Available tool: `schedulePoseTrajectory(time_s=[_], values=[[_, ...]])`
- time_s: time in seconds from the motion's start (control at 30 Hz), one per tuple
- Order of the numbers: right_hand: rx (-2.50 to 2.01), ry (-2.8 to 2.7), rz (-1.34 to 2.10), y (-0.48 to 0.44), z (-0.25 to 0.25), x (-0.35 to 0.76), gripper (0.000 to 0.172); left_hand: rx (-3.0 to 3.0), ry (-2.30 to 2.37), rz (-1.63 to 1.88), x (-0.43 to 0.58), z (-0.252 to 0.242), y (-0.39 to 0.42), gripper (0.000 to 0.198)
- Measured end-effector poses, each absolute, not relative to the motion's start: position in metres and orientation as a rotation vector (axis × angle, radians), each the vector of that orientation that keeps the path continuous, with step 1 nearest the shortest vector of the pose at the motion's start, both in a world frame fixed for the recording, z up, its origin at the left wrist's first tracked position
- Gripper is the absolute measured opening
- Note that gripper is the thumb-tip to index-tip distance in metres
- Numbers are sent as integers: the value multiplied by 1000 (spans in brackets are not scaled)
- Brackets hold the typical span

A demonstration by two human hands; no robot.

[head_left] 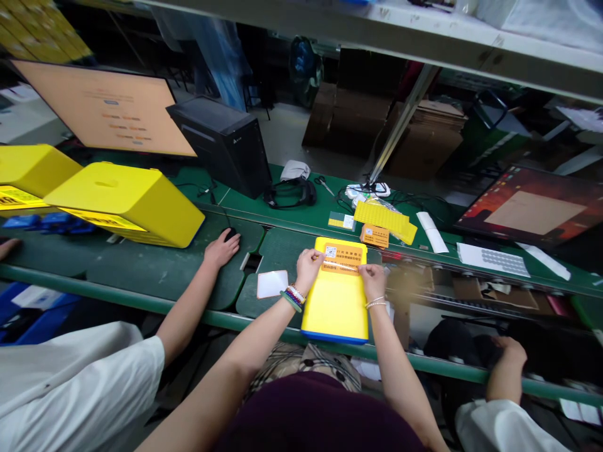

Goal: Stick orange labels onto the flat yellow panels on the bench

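- Head view, looking down on a green workbench [282,248], with the person's bare forearms reaching in from the bottom edge.
- Left hand [308,269] and right hand [372,281]: each pinches one end of an orange label [342,258] between thumb and curled fingers; neither hand is spread, and they stay apart, one at each end.
- Position: the label lies across the far end of a yellow case [335,301], which rests flat near the bench's front edge, with a blue strip [334,337] along its near end.
- Label: printed with a small square code and lines of text. A thin pale strip runs along its lower edge, but whether it is backing paper is hard to tell.
- Handling: the case looks like stiff, smooth moulded plastic, probably light and a little slippery, and is best gripped by its long sides. The label looks thin and limp, so its ends seem the safest hold.
- Just left of the case: a white square card [272,284] with an orange edge.
- Beyond the case: an orange card [375,236], a perforated yellow sheet [381,218] and scissors [324,184].
- Left side: a co-worker's hand [221,248] rests on a black mouse [230,234], beside two large yellow cases [122,202].
- Lower right: another hand [509,359], from a white sleeve [499,427], sits below the bench.
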State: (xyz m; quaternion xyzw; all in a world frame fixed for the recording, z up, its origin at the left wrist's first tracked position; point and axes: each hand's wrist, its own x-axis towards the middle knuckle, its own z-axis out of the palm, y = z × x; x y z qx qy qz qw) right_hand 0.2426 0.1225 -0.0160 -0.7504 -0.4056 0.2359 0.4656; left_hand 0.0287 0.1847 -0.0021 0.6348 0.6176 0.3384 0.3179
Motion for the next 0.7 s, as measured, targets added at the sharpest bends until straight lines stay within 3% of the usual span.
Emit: schedulePoseTrajectory(time_s=[0.13,0.33,0.5,0.7], values=[[-1885,-1072,539,121,-11,240,33,1880,1590,847,37,-5,181,11],[-2024,-1163,440,109,-6,239,33,2250,1657,688,28,11,170,43],[-1940,-1254,476,71,-15,230,44,2717,1189,505,78,16,152,59],[-1990,-1233,555,29,-29,215,57,2390,1056,619,123,9,158,52]])
